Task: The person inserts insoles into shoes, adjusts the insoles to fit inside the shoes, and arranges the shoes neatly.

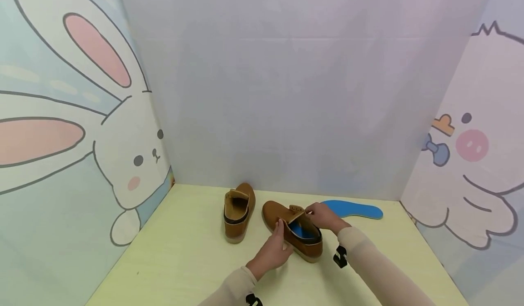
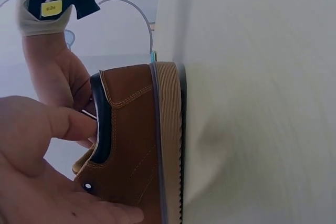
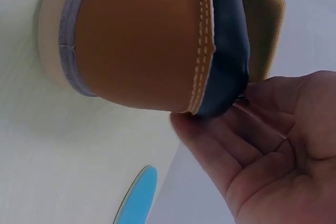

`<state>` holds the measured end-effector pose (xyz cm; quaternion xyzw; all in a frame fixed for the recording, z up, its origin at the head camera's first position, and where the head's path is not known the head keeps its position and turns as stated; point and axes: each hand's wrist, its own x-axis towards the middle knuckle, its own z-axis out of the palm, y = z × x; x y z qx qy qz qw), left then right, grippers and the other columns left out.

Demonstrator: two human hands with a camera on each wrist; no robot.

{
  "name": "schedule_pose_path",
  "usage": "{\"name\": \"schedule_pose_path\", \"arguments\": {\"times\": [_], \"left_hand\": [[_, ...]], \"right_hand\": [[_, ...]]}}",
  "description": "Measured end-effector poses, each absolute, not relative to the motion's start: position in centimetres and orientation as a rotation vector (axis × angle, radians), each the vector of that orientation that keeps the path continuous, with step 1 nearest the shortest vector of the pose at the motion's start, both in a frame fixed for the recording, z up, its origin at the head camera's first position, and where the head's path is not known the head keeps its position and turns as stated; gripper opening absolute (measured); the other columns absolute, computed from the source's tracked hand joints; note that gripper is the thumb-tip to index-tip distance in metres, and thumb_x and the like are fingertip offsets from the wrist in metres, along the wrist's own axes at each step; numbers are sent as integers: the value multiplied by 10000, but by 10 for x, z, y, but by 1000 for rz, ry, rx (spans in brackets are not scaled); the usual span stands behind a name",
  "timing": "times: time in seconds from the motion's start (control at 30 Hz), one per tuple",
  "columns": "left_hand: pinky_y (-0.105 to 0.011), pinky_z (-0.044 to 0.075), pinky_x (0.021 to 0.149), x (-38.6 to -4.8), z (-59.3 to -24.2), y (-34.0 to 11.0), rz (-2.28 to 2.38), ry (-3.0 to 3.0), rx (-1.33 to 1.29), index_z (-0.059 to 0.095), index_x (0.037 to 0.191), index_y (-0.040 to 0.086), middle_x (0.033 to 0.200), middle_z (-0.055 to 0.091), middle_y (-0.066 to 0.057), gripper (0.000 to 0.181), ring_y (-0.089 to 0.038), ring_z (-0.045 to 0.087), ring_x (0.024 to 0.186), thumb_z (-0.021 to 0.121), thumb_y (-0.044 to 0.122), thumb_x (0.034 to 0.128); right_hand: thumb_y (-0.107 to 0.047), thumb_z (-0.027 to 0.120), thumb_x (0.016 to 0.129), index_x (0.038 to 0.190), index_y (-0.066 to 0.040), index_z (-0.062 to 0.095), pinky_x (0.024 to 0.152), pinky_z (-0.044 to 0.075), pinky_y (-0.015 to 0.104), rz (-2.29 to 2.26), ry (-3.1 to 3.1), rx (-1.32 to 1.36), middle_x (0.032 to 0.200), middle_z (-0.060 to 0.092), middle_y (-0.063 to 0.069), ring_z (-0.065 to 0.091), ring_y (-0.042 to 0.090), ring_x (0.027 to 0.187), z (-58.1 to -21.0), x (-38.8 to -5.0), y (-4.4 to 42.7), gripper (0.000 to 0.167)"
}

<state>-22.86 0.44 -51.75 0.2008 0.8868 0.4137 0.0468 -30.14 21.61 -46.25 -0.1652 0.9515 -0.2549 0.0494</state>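
Note:
A brown lace-up-style shoe [image 1: 300, 247] with a dark padded collar stands upright on the table, its toe pointing to the far left. A blue insole [image 1: 299, 231] shows inside its opening. My left hand [image 1: 271, 251] holds the near side of the shoe, thumb over the collar and fingers along the outer side. On the opposite side, my right hand [image 1: 325, 217] pinches the collar edge between thumb and fingers, as the right wrist view shows. The shoe's tan ribbed sole [image 2: 170, 124] rests on or very near the tabletop.
Another brown shoe [image 1: 236, 228] stands to the left, toe away from me. A second blue insole [image 1: 356, 209] lies flat on the pale yellow table [image 1: 176, 251] behind my right hand. A plain back wall [image 1: 270, 115] and cartoon-printed side walls enclose the table.

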Motion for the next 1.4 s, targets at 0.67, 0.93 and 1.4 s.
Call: {"name": "schedule_pose_path", "arguments": {"times": [0.67, 0.93, 1.4], "left_hand": [[-547, 431, 1052, -256, -513, -4, 1428, 2669, 446, 285, 1538, -104, 1491, 446, -284, 707, -400, 496, 1332, 582, 300, 1040], [-553, 503, 950, -280, -498, -10, 1444, 2708, 333, 334, 1505, -108, 1349, 565, -286, 723, -423, 589, 1200, 647, 307, 1004], [-562, 541, 793, -278, -506, 10, 1121, 2922, 165, 187, 1516, -80, 1418, 443, -315, 1175, -429, 633, 1069, 893, 465, 752]], "right_hand": [[-75, 454, 1044, 1243, 105, 633, 647, 604, 429, -1243, 2564, -205, 918, 677, 140, 706, 252, 735, -473, -287, 202, 323], [-41, 444, 1038, 1187, 84, 674, 697, 605, 434, -1264, 2545, -265, 945, 677, 170, 722, 319, 813, -472, -283, 178, 302], [52, 469, 958, 1322, 139, 583, 705, 598, 408, -1248, 2539, -304, 1090, 695, 221, 713, 305, 833, -477, -276, 187, 391]]}}
